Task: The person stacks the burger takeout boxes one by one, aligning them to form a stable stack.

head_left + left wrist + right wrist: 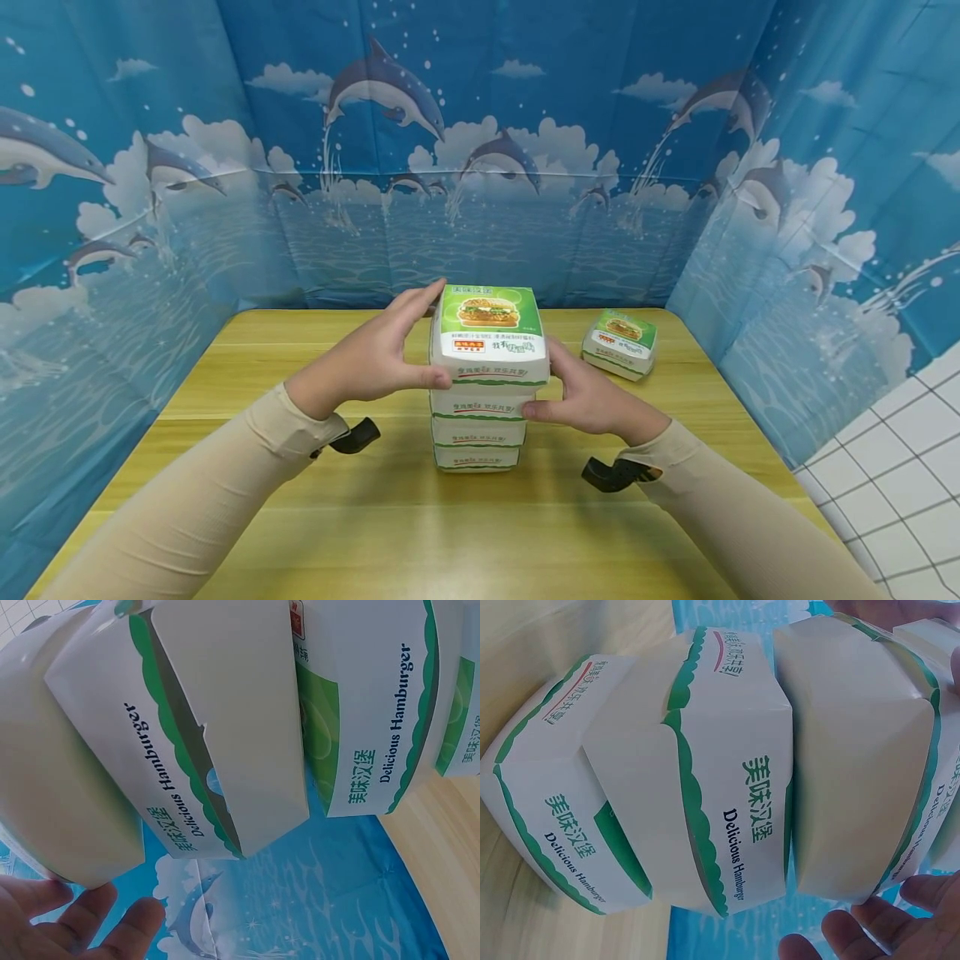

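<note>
A column of several white-and-green paper hamburger boxes stands near the middle of the table. Its top hamburger box [491, 333] shows a burger picture on the lid. My left hand [375, 354] holds that top box from the left, thumb on its front side and fingers toward the back. From the right, my right hand [588, 392] grips the stack around the second box [480, 402], its thumb at that box's front corner. In the right wrist view its fingertips [881, 919] meet the upper boxes' edge. The lower hamburger boxes [735, 765] sit one on another, slightly misaligned.
Another hamburger box [619, 343] lies at the back right of the yellow wood-grain table [420, 550]. A blue dolphin-print curtain [480, 225] encloses the back and sides. White tiles [900, 467] show beyond the right edge.
</note>
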`<action>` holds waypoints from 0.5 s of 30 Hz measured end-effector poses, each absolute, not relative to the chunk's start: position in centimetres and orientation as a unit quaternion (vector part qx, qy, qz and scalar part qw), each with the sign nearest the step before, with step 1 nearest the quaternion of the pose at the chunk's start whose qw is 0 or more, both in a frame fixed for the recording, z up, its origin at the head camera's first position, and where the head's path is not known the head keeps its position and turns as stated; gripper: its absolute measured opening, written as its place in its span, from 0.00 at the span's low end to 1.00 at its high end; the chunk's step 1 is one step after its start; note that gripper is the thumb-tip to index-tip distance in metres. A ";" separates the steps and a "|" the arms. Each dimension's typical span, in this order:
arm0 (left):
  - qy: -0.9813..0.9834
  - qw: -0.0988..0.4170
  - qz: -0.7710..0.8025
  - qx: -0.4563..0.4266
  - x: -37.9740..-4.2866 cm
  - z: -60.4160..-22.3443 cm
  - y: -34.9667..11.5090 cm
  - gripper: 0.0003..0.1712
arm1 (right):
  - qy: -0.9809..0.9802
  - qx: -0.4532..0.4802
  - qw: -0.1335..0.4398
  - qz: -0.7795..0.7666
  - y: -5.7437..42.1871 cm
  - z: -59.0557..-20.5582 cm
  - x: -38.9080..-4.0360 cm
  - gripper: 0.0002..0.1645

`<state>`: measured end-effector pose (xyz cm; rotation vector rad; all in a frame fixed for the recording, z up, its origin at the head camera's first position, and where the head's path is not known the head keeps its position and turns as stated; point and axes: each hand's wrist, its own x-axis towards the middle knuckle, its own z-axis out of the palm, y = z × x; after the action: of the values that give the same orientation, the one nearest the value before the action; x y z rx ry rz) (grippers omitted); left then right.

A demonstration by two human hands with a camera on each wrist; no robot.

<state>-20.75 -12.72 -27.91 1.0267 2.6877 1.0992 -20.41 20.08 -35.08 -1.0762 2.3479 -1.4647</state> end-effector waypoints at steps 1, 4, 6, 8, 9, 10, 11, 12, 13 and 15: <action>0.872 0.031 0.357 0.333 -20.7 -27.9 -12.7 0.75 | 0.788 -0.362 0.085 -0.491 20.1 -35.1 -20.4 0.54; 0.872 0.031 0.358 0.332 -20.7 -27.9 -12.8 0.75 | 0.786 -0.363 0.085 -0.493 20.1 -35.1 -20.4 0.54; 0.872 0.033 0.359 0.332 -20.7 -27.9 -12.8 0.75 | 0.786 -0.362 0.086 -0.494 20.1 -35.0 -20.4 0.54; 0.871 0.034 0.361 0.332 -20.7 -28.0 -12.8 0.75 | 0.786 -0.362 0.086 -0.494 20.0 -35.0 -20.4 0.54; 0.871 0.035 0.361 0.331 -20.7 -28.0 -12.8 0.75 | 0.786 -0.362 0.085 -0.493 20.0 -35.0 -20.4 0.54; 0.871 0.036 0.362 0.331 -20.7 -28.0 -12.8 0.75 | 0.787 -0.361 0.085 -0.492 20.0 -35.0 -20.4 0.54; 0.871 0.036 0.362 0.331 -20.7 -28.0 -12.8 0.75 | 0.788 -0.361 0.085 -0.491 20.0 -35.0 -20.4 0.54; 0.871 0.036 0.362 0.331 -20.7 -28.0 -12.8 0.75 | 0.788 -0.363 0.084 -0.490 20.0 -35.0 -20.4 0.53; 0.871 0.037 0.362 0.331 -20.7 -28.0 -12.8 0.75 | 0.789 -0.361 0.085 -0.490 20.0 -35.0 -20.3 0.53; 0.871 0.037 0.362 0.331 -20.7 -28.0 -12.8 0.75 | 0.790 -0.360 0.084 -0.488 20.1 -35.0 -20.3 0.53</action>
<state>-20.71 -12.81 -27.99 1.0160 2.6724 1.1122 -20.34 20.05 -34.99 -1.0753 2.3584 -1.4576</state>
